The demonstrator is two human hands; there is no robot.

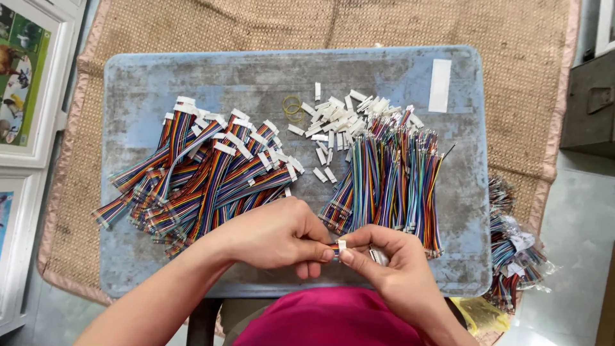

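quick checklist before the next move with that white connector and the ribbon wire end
1. Wire end pinched in left hand: ok.
2. White connector in right hand fingertips, touching the ribbon wire end: ok.
3. Wires seated fully in connector: cannot tell, fingers cover it.
4. Loose connectors in reach on the blue tray: ok.
5. Bare wire bundle beside right hand: ok.
6. Finished pile kept apart at left: ok.

Two hands work over one blue counter (141,256) that carries two heaps of rainbow ribbon cables (205,173), one scatter of white connector housings (333,115), two yellow rubber bands (293,107) and one white tape strip (440,85).
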